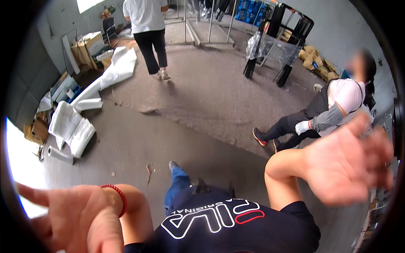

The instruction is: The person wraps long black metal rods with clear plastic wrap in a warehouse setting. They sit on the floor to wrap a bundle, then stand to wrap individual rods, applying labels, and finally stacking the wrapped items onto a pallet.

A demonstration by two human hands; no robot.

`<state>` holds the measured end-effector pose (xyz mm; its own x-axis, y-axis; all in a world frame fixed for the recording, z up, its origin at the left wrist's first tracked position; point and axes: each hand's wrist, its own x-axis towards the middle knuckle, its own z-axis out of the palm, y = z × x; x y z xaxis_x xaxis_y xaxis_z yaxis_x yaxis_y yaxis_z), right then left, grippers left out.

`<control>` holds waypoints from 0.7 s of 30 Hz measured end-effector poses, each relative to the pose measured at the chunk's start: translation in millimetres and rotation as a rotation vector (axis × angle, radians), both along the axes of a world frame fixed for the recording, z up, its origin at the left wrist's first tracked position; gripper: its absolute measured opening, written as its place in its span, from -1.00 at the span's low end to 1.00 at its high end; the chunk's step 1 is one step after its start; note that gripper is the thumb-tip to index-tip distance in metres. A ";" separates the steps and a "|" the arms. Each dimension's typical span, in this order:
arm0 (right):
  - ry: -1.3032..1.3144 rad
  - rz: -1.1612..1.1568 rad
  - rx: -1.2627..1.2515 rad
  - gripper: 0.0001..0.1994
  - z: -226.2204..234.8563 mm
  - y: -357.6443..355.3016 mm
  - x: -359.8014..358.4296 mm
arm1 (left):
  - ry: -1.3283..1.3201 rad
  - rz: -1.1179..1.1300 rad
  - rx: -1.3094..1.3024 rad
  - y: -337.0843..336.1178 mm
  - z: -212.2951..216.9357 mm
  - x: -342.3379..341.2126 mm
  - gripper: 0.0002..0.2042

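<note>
Both of my hands are raised close to the camera, palms showing and nothing in either. At the lower left, my left hand [78, 217] has its fingers stretched out toward the rim, partly cut off by the dark edge. A red beaded bracelet [120, 198] circles that wrist. On the right side, my right hand [346, 164] is spread, its fingers smeared by motion. It overlaps the view of a seated person [344, 95] but I cannot tell any contact. My dark printed shirt [278, 232] lies between my arms.
A grey carpet [202, 92] covers the far floor. Bubble-wrap rolls [71, 128] and cardboard boxes [86, 50] lie at left. A person in a white shirt [145, 17] walks at the back. Black folded frames [278, 31], metal racks [211, 25] and brown bags [312, 57] stand farther off.
</note>
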<state>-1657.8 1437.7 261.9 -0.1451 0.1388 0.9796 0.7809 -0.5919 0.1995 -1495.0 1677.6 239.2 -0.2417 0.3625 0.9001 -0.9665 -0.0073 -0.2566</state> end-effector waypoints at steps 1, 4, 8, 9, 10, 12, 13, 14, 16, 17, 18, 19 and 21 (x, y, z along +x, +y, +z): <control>0.054 -0.010 0.060 -0.67 -9.3 -13.3 25.4 | 0.062 0.036 0.014 -1.7 -14.1 20.6 -0.38; 0.345 -0.168 0.210 -0.85 -62.8 -59.6 121.4 | 0.330 0.124 0.439 2.7 -94.5 114.9 -0.52; 1.373 -0.271 0.383 -0.82 -230.9 -145.3 204.8 | 1.007 0.071 0.993 -37.7 -211.5 210.2 -0.72; 1.537 -0.331 0.389 -0.81 -293.5 -164.8 208.0 | 0.994 0.078 1.077 -25.2 -273.7 240.6 -0.75; 1.643 -0.381 0.375 -0.80 -348.5 -177.5 204.2 | 1.211 -0.018 1.188 -8.3 -313.9 257.3 -0.82; 1.744 -0.410 0.372 -0.80 -439.6 -179.0 181.9 | 1.384 0.048 1.213 25.6 -387.0 282.7 -0.88; 1.760 -0.412 0.443 -0.80 -467.7 -176.0 168.2 | 1.577 -0.073 1.253 24.3 -387.0 293.5 -0.86; 1.993 -0.376 0.710 -0.76 -477.9 -163.9 168.0 | 1.720 -0.123 1.188 26.1 -396.6 304.7 -0.86; 1.957 -0.222 1.352 -0.78 -459.1 -138.9 185.9 | 1.650 -0.074 1.307 6.5 -389.3 349.1 -0.86; 1.840 -0.238 1.456 -0.78 -457.1 -137.6 196.5 | 1.529 -0.037 1.396 -14.1 -389.1 380.9 -0.86; 1.724 -0.248 1.555 -0.79 -455.9 -137.9 209.6 | 1.406 0.003 1.480 -35.3 -384.3 408.3 -0.87; 1.625 -0.236 1.587 -0.81 -457.4 -144.5 229.3 | 1.309 -0.006 1.499 -62.7 -367.9 434.6 -0.86; 1.544 -0.271 1.622 -0.80 -436.3 -157.3 272.7 | 1.113 -0.040 1.509 -124.8 -334.1 477.3 -0.84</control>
